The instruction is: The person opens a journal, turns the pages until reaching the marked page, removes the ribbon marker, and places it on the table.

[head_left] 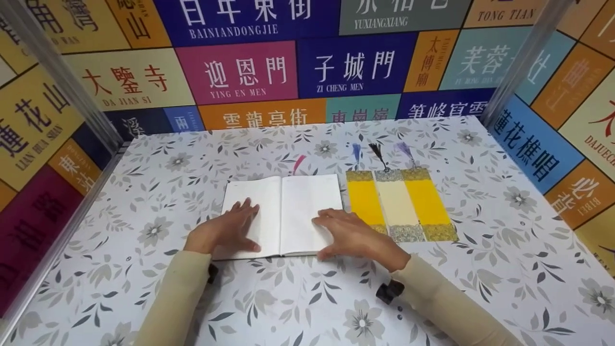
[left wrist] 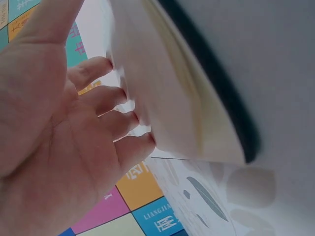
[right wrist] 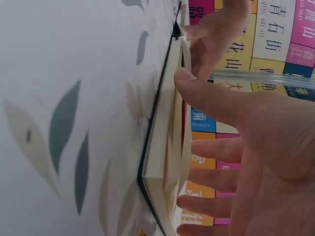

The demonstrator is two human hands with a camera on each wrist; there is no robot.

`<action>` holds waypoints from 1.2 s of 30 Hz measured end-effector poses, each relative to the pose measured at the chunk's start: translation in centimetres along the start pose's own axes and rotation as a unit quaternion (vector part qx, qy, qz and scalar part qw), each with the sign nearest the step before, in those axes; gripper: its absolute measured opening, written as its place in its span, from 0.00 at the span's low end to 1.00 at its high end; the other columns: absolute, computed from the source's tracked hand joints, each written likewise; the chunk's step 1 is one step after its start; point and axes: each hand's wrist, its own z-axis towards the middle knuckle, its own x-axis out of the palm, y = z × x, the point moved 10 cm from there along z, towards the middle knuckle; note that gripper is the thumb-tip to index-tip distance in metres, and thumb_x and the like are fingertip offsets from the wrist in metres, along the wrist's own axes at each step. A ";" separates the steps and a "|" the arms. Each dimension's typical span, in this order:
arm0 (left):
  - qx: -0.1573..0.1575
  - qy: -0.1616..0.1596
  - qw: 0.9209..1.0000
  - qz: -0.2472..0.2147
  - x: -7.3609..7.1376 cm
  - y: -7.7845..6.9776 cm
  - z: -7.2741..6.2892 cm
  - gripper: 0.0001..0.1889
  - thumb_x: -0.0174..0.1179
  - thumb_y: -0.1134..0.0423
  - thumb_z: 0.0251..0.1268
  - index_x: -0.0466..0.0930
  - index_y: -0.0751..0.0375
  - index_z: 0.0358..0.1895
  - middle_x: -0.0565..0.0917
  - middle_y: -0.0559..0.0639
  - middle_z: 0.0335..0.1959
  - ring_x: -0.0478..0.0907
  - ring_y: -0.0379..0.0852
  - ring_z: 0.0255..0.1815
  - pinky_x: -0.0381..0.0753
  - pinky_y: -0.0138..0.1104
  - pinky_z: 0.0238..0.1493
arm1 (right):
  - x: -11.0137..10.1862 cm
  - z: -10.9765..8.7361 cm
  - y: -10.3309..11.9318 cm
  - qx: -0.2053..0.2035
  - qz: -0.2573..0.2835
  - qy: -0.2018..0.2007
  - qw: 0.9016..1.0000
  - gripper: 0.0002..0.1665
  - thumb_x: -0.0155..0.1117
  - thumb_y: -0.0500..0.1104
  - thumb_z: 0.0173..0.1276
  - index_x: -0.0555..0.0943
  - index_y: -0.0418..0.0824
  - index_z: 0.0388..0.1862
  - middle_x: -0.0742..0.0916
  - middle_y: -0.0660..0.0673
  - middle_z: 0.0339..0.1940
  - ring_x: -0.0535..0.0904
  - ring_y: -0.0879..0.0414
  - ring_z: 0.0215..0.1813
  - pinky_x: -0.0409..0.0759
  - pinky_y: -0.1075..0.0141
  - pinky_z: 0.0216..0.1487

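An open book (head_left: 302, 206) with blank-looking white pages and a dark cover lies on the table. My left hand (head_left: 223, 228) rests its fingertips on the left page, its fingers spread and slightly bent. The left wrist view shows those fingertips touching the paper beside the dark cover edge (left wrist: 211, 78). Over the right page is my right hand (head_left: 353, 235), thumb near the lower edge. In the right wrist view its thumb and fingers (right wrist: 211, 206) lie along the pages, pinching nothing visible. A pink strip (head_left: 299, 164) sticks out beyond the book's top edge.
Right of the book, three bookmarks lie side by side: a yellow one (head_left: 366, 204), a cream one (head_left: 399, 204) and another yellow one (head_left: 427, 202). Lacy bands and blue, black and purple tassels decorate them. Panels with printed characters (head_left: 235, 72) surround the floral-patterned table (head_left: 158, 288).
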 end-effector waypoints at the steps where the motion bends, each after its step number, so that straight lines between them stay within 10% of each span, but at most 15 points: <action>1: -0.002 0.002 1.000 0.001 0.1 0.0 0.0 0.54 0.69 0.47 0.61 0.43 0.58 0.82 0.35 0.62 0.83 0.33 0.63 0.84 0.39 0.57 0.82 | 0.2 0.0 -0.1 0.005 -0.004 0.006 1.000 0.50 0.79 0.55 0.55 0.69 0.43 0.74 0.69 0.39 0.78 0.62 0.41 0.79 0.57 0.39 0.79; 16: 0.016 0.004 1.000 0.004 0.0 -0.2 0.0 0.55 0.69 0.46 0.60 0.43 0.63 0.81 0.36 0.67 0.82 0.34 0.67 0.83 0.40 0.58 0.82 | 0.6 -0.2 0.1 -0.012 -0.036 0.119 0.992 0.37 0.63 0.51 0.73 0.66 0.42 0.76 0.62 0.39 0.82 0.55 0.43 0.83 0.56 0.47 0.82; 21: 0.017 0.002 1.000 -0.002 -0.1 -0.2 0.1 0.56 0.69 0.45 0.59 0.43 0.62 0.81 0.35 0.66 0.82 0.33 0.67 0.83 0.39 0.59 0.82 | -0.5 -0.1 0.0 -0.043 -0.008 0.071 0.996 0.25 0.59 0.39 0.74 0.75 0.39 0.68 0.74 0.37 0.74 0.68 0.42 0.76 0.68 0.48 0.75; 26: 0.034 -0.002 0.999 -0.011 -0.2 -0.3 0.1 0.57 0.71 0.46 0.58 0.44 0.66 0.81 0.36 0.70 0.81 0.33 0.70 0.82 0.40 0.60 0.81 | -2.0 0.2 -1.2 -0.027 0.062 -0.037 0.997 0.35 0.64 0.33 0.67 0.68 0.33 0.73 0.71 0.33 0.74 0.68 0.40 0.74 0.70 0.48 0.74; 32: 0.035 -0.001 0.999 -0.017 -0.3 -0.3 0.0 0.58 0.71 0.45 0.57 0.44 0.65 0.81 0.36 0.70 0.81 0.33 0.70 0.82 0.40 0.62 0.80 | -3.3 0.8 -4.3 0.052 0.216 -0.124 0.967 0.42 0.62 0.36 0.71 0.56 0.32 0.79 0.65 0.30 0.76 0.68 0.37 0.74 0.73 0.46 0.72; 36: 0.033 0.000 0.999 -0.018 -0.2 -0.3 0.0 0.57 0.71 0.45 0.57 0.44 0.65 0.81 0.35 0.70 0.82 0.33 0.69 0.82 0.39 0.61 0.81 | -3.0 1.3 -6.3 0.110 0.334 -0.129 0.927 0.41 0.54 0.40 0.76 0.49 0.36 0.82 0.66 0.34 0.78 0.74 0.39 0.70 0.81 0.50 0.63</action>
